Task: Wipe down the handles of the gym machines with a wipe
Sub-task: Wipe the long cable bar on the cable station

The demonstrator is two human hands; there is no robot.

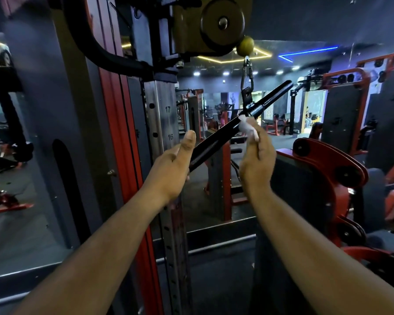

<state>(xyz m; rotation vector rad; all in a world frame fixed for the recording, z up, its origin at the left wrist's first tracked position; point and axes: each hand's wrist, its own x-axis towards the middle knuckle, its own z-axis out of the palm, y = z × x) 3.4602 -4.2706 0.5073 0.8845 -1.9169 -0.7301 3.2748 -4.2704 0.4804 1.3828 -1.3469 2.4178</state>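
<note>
A commercial gym, dimly lit, with machines all around.

A cable machine stands close, with a pulley (222, 22), a black bar handle (216, 139) on a carabiner (247, 76), and a steel upright (166, 114) with holes numbered 16 and 17. Red-framed machines (328, 169) fill the room behind; yellow and blue light strips (309, 52) run along the dark ceiling.

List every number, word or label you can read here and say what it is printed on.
"17" on the steel upright of the cable machine, beside an adjustment hole.
"16" on the same upright, lower down.
No brand or wording is readable on the pulley housing, the bar handle or the background machines.
</note>
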